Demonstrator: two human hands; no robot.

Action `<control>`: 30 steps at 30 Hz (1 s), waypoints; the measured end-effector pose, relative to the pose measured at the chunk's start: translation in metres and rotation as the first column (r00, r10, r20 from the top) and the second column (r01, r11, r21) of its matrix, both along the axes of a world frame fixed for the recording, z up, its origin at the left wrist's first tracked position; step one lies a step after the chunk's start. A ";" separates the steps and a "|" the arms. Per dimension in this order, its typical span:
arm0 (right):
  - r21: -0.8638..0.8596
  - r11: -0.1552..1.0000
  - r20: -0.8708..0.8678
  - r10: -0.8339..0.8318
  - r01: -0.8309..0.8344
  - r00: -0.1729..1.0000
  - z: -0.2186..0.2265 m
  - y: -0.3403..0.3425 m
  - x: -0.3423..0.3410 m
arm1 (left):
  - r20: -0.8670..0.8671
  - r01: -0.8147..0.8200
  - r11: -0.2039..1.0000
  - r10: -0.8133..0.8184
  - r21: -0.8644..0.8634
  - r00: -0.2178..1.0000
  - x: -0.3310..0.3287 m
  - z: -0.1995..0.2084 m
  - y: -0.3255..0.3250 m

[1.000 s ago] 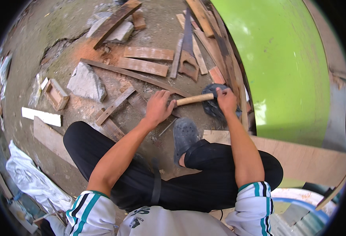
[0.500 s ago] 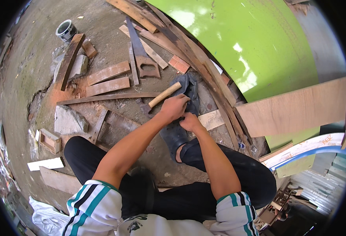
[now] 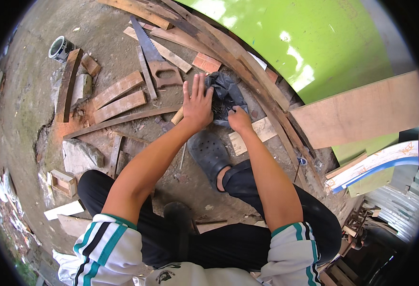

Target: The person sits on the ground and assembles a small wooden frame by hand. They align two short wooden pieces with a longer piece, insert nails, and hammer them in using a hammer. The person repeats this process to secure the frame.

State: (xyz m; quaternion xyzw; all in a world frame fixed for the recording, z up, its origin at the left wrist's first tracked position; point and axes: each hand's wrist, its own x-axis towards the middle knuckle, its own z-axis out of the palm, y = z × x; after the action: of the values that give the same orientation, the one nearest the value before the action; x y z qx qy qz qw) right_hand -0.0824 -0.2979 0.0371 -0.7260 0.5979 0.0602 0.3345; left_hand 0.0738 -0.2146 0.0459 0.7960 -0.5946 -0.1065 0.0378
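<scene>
Reaching into black bag (image 3: 226, 97) on the ground by the green wall (image 3: 314, 43). Left hand (image 3: 196, 101) spread flat, fingers open, on bag's edge — gripping nothing. Right hand (image 3: 239, 119) curled at bag's mouth; contents of grasp hidden. Next, likely: pinch out small pieces — needs fine grip. One bag, one saw (image 3: 153, 59), one tin (image 3: 60, 48).

hammer (image 3: 177, 116) mostly under left hand (image 3: 197, 102), bag (image 3: 226, 97) contents too small to tell
</scene>
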 end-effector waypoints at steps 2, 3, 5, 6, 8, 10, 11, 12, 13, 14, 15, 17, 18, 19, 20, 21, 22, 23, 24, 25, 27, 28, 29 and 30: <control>-0.033 0.999 -0.055 0.021 -0.023 0.998 -0.003 0.003 0.001 | -0.161 -0.156 0.987 0.159 0.028 0.974 0.002 -0.002 0.000; -0.096 0.994 -0.038 0.055 -0.059 0.998 -0.002 0.006 0.003 | -0.238 -0.232 0.971 0.237 0.050 0.942 0.004 -0.003 0.000; -0.226 0.967 -0.013 0.118 -0.118 0.993 0.003 0.012 0.004 | -0.306 -0.267 0.963 0.267 0.042 0.914 0.004 -0.006 -0.001; -0.263 0.953 0.075 0.177 -0.152 0.981 -0.003 0.010 0.002 | -0.340 -0.283 0.959 0.278 0.038 0.898 0.004 -0.006 -0.002; -0.346 0.915 0.242 0.299 -0.205 0.923 -0.012 0.003 0.004 | -0.320 -0.287 0.958 0.278 0.020 0.906 0.006 -0.007 -0.001; -0.218 0.962 0.229 0.217 -0.167 0.949 -0.015 -0.001 0.010 | -0.336 -0.292 0.956 0.285 0.031 0.898 0.007 -0.006 0.002; -0.151 0.978 0.221 0.176 -0.145 0.959 -0.017 -0.002 0.013 | -0.358 -0.293 0.955 0.292 0.053 0.887 0.009 -0.003 0.004; -0.167 0.976 0.205 0.171 -0.138 0.964 -0.020 -0.003 0.015 | -0.381 -0.294 0.953 0.300 0.074 0.875 0.010 0.001 0.006; -0.184 0.974 0.190 0.166 -0.131 0.968 -0.022 -0.004 0.016 | -0.354 -0.287 0.955 0.294 0.073 0.888 0.010 0.002 0.006; -0.202 0.970 0.178 0.168 -0.132 0.970 -0.024 -0.004 0.021 | -0.323 -0.287 0.955 0.293 0.068 0.900 0.012 0.002 0.008; -0.211 0.970 0.179 0.163 -0.124 0.970 -0.025 -0.005 0.025 | -0.293 -0.287 0.956 0.293 0.064 0.910 0.015 0.001 0.010; -0.228 0.968 0.179 0.151 -0.108 0.972 -0.031 -0.006 0.031 | -0.285 -0.285 0.956 0.292 0.068 0.913 0.016 0.001 0.013; -0.283 0.950 0.176 0.184 -0.130 0.967 -0.034 -0.009 0.033 | -0.281 -0.283 0.956 0.291 0.070 0.914 0.016 0.002 0.014; -0.336 0.930 0.170 0.217 -0.150 0.961 -0.037 -0.013 0.033 | -0.282 -0.280 0.958 0.285 0.059 0.916 0.016 0.003 0.013; -0.387 0.906 0.164 0.251 -0.172 0.954 -0.039 -0.016 0.035 | -0.279 -0.274 0.961 0.274 0.042 0.920 0.016 0.002 0.015; -0.343 0.917 0.169 0.276 -0.206 0.946 -0.040 -0.021 0.036 | -0.276 -0.266 0.964 0.263 0.024 0.924 0.016 0.001 0.016; -0.336 0.911 0.143 0.300 -0.238 0.943 -0.041 -0.020 0.035 | -0.273 -0.259 0.966 0.250 0.007 0.929 0.016 0.001 0.017; -0.331 0.904 0.117 0.324 -0.271 0.939 -0.041 -0.020 0.036 | -0.273 -0.251 0.968 0.248 0.021 0.930 0.015 0.001 0.020; -0.327 0.895 0.089 0.348 -0.303 0.933 -0.041 -0.018 0.038 | -0.266 -0.252 0.967 0.251 0.030 0.931 0.015 0.002 0.020; -0.290 0.899 0.054 0.356 -0.327 0.933 -0.041 -0.017 0.040 | -0.260 -0.252 0.967 0.253 0.039 0.932 0.016 0.002 0.021; -0.296 0.893 0.052 0.370 -0.339 0.928 -0.034 -0.009 0.043 | -0.251 -0.260 0.964 0.265 0.053 0.931 0.018 0.004 0.023; -0.299 0.890 0.051 0.376 -0.345 0.925 -0.031 -0.006 0.047 | -0.262 -0.267 0.961 0.277 0.071 0.924 0.019 0.005 0.024; -0.296 0.881 0.024 0.393 -0.369 0.919 -0.033 -0.009 0.047 | -0.277 -0.269 0.959 0.283 0.088 0.918 0.017 0.008 0.023; -0.293 0.872 -0.003 0.409 -0.392 0.912 -0.034 -0.013 0.046 | -0.292 -0.271 0.957 0.290 0.105 0.911 0.016 0.011 0.022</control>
State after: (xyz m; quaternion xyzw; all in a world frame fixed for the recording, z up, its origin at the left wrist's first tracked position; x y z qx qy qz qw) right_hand -0.0362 -0.3108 0.0030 -0.8761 0.4267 0.0193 0.2236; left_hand 0.0899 -0.1928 0.0567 0.8479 -0.4577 -0.2398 0.1188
